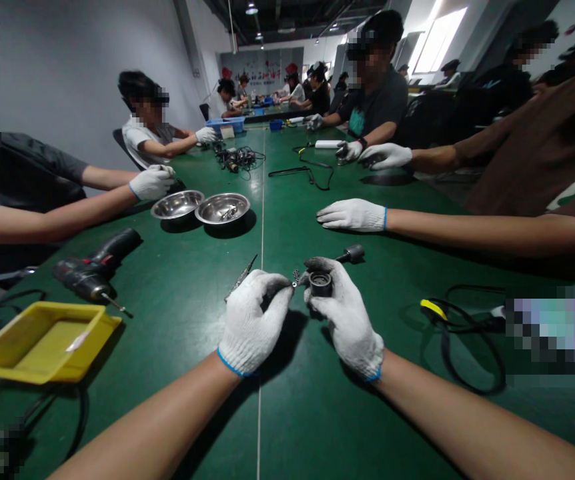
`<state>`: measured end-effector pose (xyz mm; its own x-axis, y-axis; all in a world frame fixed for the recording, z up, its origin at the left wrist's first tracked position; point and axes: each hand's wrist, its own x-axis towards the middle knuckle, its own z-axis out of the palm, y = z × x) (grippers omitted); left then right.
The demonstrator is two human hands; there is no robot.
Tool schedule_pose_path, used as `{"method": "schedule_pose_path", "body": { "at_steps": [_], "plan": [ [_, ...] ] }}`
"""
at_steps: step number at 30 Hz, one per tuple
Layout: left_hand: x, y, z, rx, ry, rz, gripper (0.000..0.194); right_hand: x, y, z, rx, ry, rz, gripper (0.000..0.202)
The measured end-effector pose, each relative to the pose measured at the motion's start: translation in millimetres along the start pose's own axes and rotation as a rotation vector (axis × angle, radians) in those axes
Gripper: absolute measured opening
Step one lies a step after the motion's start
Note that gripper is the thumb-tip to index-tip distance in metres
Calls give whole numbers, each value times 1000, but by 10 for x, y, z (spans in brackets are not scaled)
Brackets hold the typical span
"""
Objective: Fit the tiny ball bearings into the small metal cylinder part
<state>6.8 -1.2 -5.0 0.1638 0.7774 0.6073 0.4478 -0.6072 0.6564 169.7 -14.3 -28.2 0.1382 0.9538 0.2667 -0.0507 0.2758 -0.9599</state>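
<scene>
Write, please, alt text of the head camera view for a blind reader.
A gloved right hand holds a dark round part over a green table; tiny pieces show beside the gloved left hand. A drill and yellow tray lie at left; other people are nearby.

I note a green counter (297, 427); on it: drill (92, 270), yellow tray (42, 347), two metal bowls (176, 207), black cable (446, 353), perhaps a dark socket (354, 253).
</scene>
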Motion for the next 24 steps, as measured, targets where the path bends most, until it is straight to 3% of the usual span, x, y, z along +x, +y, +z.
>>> {"method": "schedule_pose_path", "body": {
  "at_steps": [5,16,24],
  "plan": [
    [-2,5,2,2,10,0,10,13,22,54,-144,99,-41,46],
    [-9,54,5,-37,-28,57,11,-9,1,70,-39,-5,-41,51],
    [65,248,-5,-79,-78,-119,16,-32,47,49,-18,-75,-34,58]
  ]
}}
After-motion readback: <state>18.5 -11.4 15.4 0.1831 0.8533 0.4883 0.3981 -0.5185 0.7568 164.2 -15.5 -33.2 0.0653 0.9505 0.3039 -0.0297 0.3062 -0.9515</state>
